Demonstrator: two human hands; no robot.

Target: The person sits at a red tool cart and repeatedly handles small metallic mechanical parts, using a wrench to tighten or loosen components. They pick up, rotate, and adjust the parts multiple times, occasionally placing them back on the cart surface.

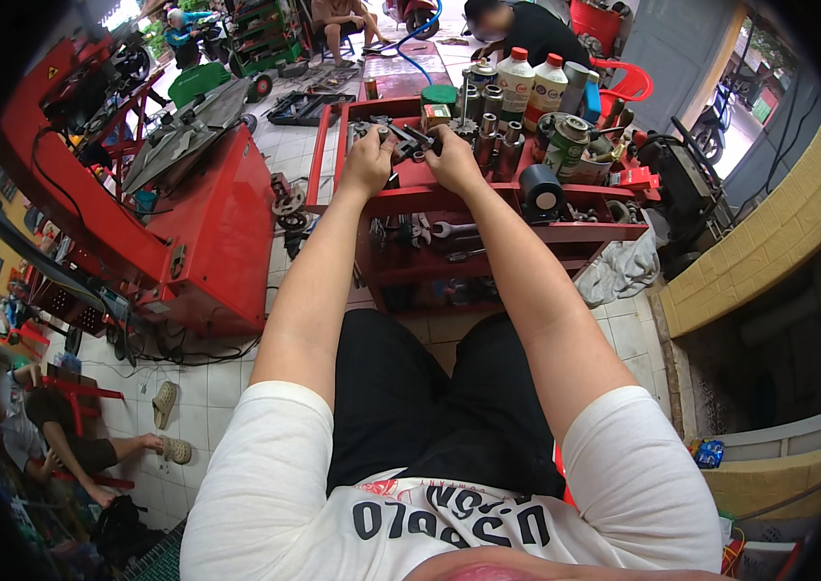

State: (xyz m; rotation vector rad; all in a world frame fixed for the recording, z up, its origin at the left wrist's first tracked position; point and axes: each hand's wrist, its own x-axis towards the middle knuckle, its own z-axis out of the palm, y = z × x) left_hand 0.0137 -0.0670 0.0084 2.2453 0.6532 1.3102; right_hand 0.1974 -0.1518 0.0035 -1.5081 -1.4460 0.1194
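Note:
Both my arms reach forward over a red tool cart (401,200) whose top is crowded with metal parts. My left hand (366,163) is closed, thumb and fingers pinching a small dark metal part. Close beside it, my right hand (455,161) is closed on a dark bar-like metal part (419,136) that points toward the left hand. The parts are too small to name exactly. Loose metal pieces lie under and around both hands. Just right of my right hand stand several steel sockets (508,153).
Two white bottles with red caps (515,85), a green can (566,145) and a black cylinder (540,191) stand on the cart's right side. A wrench (455,229) lies in the shelf below. A big red machine (212,232) stands left. Other people sit or bend nearby.

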